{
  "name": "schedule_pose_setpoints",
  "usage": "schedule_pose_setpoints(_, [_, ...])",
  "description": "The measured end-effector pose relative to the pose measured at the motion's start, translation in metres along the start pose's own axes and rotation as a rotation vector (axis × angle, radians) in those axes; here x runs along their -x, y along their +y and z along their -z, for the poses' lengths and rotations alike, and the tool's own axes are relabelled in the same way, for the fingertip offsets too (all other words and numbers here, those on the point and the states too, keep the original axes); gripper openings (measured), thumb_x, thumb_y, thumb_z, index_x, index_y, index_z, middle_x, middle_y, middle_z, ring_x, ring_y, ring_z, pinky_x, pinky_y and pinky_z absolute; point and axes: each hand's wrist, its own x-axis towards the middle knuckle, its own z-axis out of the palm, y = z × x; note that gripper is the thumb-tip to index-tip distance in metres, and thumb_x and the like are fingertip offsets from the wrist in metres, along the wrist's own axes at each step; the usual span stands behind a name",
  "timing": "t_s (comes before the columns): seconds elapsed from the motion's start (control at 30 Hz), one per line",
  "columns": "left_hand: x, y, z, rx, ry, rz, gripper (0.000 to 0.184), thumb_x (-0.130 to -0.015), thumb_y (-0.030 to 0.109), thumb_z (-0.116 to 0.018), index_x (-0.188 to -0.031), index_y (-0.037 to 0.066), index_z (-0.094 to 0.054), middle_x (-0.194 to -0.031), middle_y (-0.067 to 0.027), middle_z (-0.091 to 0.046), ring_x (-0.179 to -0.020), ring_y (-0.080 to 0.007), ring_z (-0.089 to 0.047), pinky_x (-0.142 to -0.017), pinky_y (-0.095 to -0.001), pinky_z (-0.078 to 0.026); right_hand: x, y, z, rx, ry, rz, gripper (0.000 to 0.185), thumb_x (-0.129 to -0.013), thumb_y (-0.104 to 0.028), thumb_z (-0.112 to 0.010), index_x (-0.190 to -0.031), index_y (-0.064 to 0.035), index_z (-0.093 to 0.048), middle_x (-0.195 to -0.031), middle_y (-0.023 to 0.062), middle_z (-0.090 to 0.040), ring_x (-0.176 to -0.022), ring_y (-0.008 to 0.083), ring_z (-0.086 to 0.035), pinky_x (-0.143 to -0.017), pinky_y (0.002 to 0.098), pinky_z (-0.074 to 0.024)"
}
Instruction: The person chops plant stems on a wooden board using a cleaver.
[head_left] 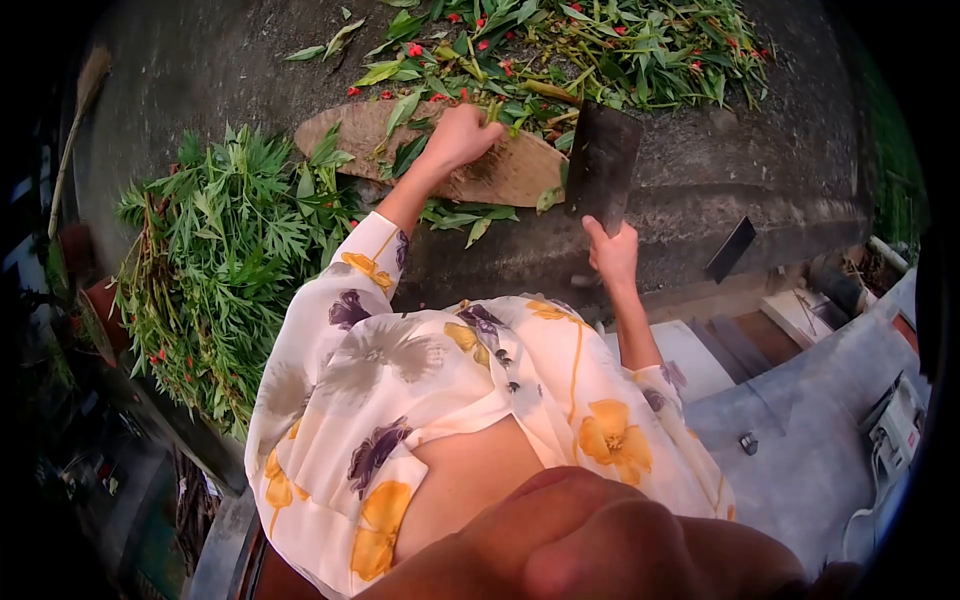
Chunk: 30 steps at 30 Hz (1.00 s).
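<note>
My right hand [612, 252] is wrapped round the handle of a broad, dark cleaver [603, 150], its blade upright at the right end of a wooden cutting board [530, 168]. Over the board, my left hand [463, 138] is closed, with green plant stems [494, 116] showing at its fingers. Cut leaves lie on the board and around it. Just beyond spreads a heap of green leaves and stems with small red flowers [650, 55].
A large pile of leafy green plants [225, 250] lies to the left on the concrete surface [740, 150]. A dark flat rectangular piece [731, 249] is near the front edge at right. A broom [80, 110] stands at far left.
</note>
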Motion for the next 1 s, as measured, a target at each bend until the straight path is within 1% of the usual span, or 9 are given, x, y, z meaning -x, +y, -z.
schedule_pose_setpoints(0.1, [-0.027, 0.068, 0.009, 0.852, 0.082, -0.269, 0.038, -0.102, 0.027, -0.06, -0.111, -0.008, -0.071, -0.093, -0.0184, -0.075, -0.084, -0.0187, -0.075, -0.074, -0.0351, -0.059, 0.007, -0.003, -0.007, -0.149, 0.022, -0.062, 0.028, -0.094, -0.015, -0.074, -0.078, -0.0106, -0.051, -0.056, -0.0066, -0.041, -0.04, 0.006, -0.036, -0.037, 0.0269, -0.0272])
schedule_pose_setpoints(0.2, [-0.085, 0.059, 0.001, 0.158, 0.485, -0.524, 0.032, -0.102, 0.025, -0.061, -0.123, 0.003, -0.071, -0.11, -0.0174, -0.073, -0.101, -0.0275, -0.072, -0.086, -0.0382, -0.057, 0.007, 0.003, -0.011, -0.264, -0.005, -0.11, 0.029, -0.093, -0.014, -0.075, -0.078, -0.0098, -0.05, -0.056, -0.0042, -0.043, -0.04, 0.0081, -0.039, -0.037, 0.0281, -0.0306])
schedule_pose_setpoints(0.33, [-0.105, 0.019, -0.047, -0.397, 0.32, -0.482, 0.03, -0.089, 0.022, -0.073, -0.115, 0.005, -0.071, -0.112, -0.0141, -0.063, -0.108, -0.0371, -0.063, -0.091, -0.0491, -0.054, 0.007, 0.005, -0.02, -0.291, 0.009, -0.109, 0.03, -0.094, -0.014, -0.074, -0.075, -0.0135, -0.049, -0.056, -0.0073, -0.04, -0.039, 0.0054, -0.033, -0.037, 0.0267, -0.0257])
schedule_pose_setpoints(0.57, [-0.098, 0.006, -0.031, -0.292, 0.237, -0.578, 0.025, -0.089, 0.017, -0.074, -0.108, 0.003, -0.065, -0.104, -0.0153, -0.062, -0.102, -0.0384, -0.063, -0.086, -0.0474, -0.054, 0.005, 0.001, -0.021, -0.32, -0.015, -0.092, 0.029, -0.094, -0.014, -0.074, -0.076, -0.0123, -0.051, -0.056, -0.007, -0.04, -0.039, 0.0056, -0.034, -0.037, 0.0267, -0.0266])
schedule_pose_setpoints(0.63, [-0.061, 0.006, -0.007, -0.245, 0.233, -0.524, 0.027, -0.094, 0.017, -0.073, -0.114, 0.002, -0.064, -0.105, -0.0114, -0.066, -0.097, -0.0303, -0.067, -0.081, -0.0434, -0.054, 0.004, -0.001, -0.023, -0.32, -0.022, -0.078, 0.029, -0.094, -0.014, -0.074, -0.076, -0.0119, -0.051, -0.056, -0.0069, -0.04, -0.039, 0.0057, -0.034, -0.037, 0.0269, -0.0268])
schedule_pose_setpoints(0.7, [-0.02, -0.003, 0.005, 0.549, 0.037, -0.243, 0.034, -0.097, 0.016, -0.072, -0.127, 0.003, -0.064, -0.113, -0.0086, -0.072, -0.102, -0.02, -0.07, -0.089, -0.0364, -0.056, 0.002, 0.001, -0.023, -0.281, -0.026, -0.059, 0.028, -0.094, -0.014, -0.074, -0.077, -0.0105, -0.052, -0.056, -0.0065, -0.041, -0.039, 0.0057, -0.034, -0.037, 0.0267, -0.0279])
schedule_pose_setpoints(0.83, [0.043, -0.039, -0.018, 0.772, 0.016, -0.29, 0.05, -0.097, 0.018, -0.074, -0.143, 0.007, -0.058, -0.115, -0.0043, -0.07, -0.106, -0.0149, -0.068, -0.093, -0.0328, -0.054, 0.0, -0.012, -0.038, -0.204, -0.125, -0.046, 0.026, -0.094, -0.013, -0.073, -0.079, -0.0094, -0.053, -0.056, -0.0059, -0.043, -0.04, 0.0056, -0.036, -0.037, 0.0269, -0.0293])
schedule_pose_setpoints(0.97, [0.064, -0.064, -0.056, 0.434, 0.417, -0.416, 0.038, -0.091, 0.012, -0.077, -0.126, 0.005, -0.063, -0.1, -0.0063, -0.068, -0.09, -0.0157, -0.066, -0.084, -0.0302, -0.054, -0.005, -0.02, -0.06, 0.103, -0.201, 0.047, 0.028, -0.093, -0.02, -0.074, -0.079, -0.0015, -0.057, -0.06, 0.0033, -0.055, -0.047, 0.0137, -0.052, -0.047, 0.0331, -0.0421])
schedule_pose_setpoints(1.0, [0.065, -0.067, -0.058, 0.358, 0.468, -0.381, 0.036, -0.091, 0.01, -0.077, -0.124, 0.005, -0.063, -0.096, -0.007, -0.067, -0.085, -0.0157, -0.065, -0.08, -0.0301, -0.054, -0.007, -0.021, -0.069, 0.246, -0.178, 0.255, 0.028, -0.092, -0.021, -0.074, -0.082, 0.0008, -0.06, -0.062, 0.0059, -0.058, -0.052, 0.017, -0.056, -0.053, 0.0351, -0.045])
